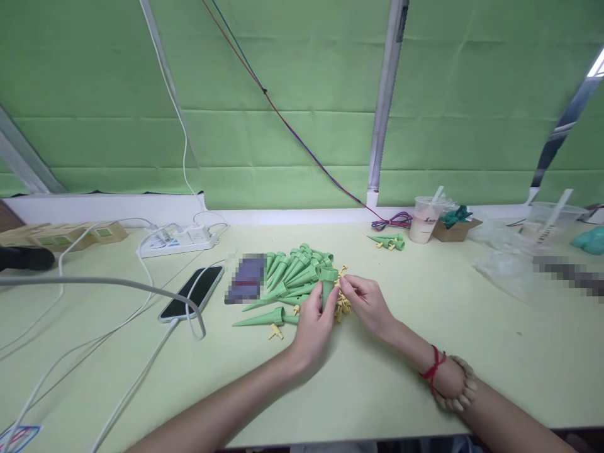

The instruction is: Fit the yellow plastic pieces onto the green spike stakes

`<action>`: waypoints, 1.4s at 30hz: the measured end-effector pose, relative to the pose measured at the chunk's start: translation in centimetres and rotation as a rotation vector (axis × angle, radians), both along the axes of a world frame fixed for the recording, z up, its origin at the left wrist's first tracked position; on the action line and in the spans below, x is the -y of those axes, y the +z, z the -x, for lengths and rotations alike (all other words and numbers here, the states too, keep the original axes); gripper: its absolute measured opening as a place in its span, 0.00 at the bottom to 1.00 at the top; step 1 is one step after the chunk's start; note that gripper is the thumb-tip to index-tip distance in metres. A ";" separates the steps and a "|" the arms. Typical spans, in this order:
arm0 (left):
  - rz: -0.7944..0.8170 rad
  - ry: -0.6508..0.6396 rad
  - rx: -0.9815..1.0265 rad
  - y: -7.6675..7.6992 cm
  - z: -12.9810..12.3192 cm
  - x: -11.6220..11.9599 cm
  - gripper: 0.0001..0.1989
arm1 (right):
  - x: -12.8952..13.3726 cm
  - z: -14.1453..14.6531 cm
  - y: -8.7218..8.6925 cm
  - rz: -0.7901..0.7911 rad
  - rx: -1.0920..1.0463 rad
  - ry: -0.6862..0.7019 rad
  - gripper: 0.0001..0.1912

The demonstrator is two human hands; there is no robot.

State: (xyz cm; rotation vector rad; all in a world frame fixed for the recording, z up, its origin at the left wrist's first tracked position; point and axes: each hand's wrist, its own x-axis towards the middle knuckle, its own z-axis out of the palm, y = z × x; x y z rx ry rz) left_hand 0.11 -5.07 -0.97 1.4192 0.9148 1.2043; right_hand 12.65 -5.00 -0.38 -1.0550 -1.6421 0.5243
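Note:
My left hand [315,324] is closed around a green plastic watering spike [329,277], its wide collar up. Thumb and fingers of my right hand [370,306] are pinched together just right of that spike; whatever they hold, if anything, is too small to make out. Behind my hands lies a heap of similar green spikes [295,267]. Small yellow plastic valves [343,306] are scattered between and behind the hands, partly covered by them. One more spike [259,318] lies left of my left hand, with a yellow T-shaped valve [275,331] in front of it.
A phone [193,294] with cables and a blurred dark packet [246,279] lie to the left. Behind them stands a power strip [180,241]. A few spikes [389,241], a drink cup [423,219], a small cardboard box [455,230] and plastic bags [503,270] are at the right.

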 end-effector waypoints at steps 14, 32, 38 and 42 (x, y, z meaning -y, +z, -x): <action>0.226 -0.441 0.118 0.8 -1.1 2.7 0.18 | 1.1 0.1 0.8 -0.297 0.079 -0.267 0.21; 0.329 -0.620 0.171 1.6 -0.1 1.5 0.18 | 0.3 -2.0 1.0 -0.525 0.392 -0.189 0.19; 0.395 -0.638 0.099 1.6 0.1 0.9 0.19 | 0.0 -1.0 0.4 -0.379 0.193 -0.179 0.20; 0.411 -0.485 0.038 1.7 -0.2 0.4 0.27 | -0.3 0.5 -0.2 -0.320 0.038 -0.217 0.21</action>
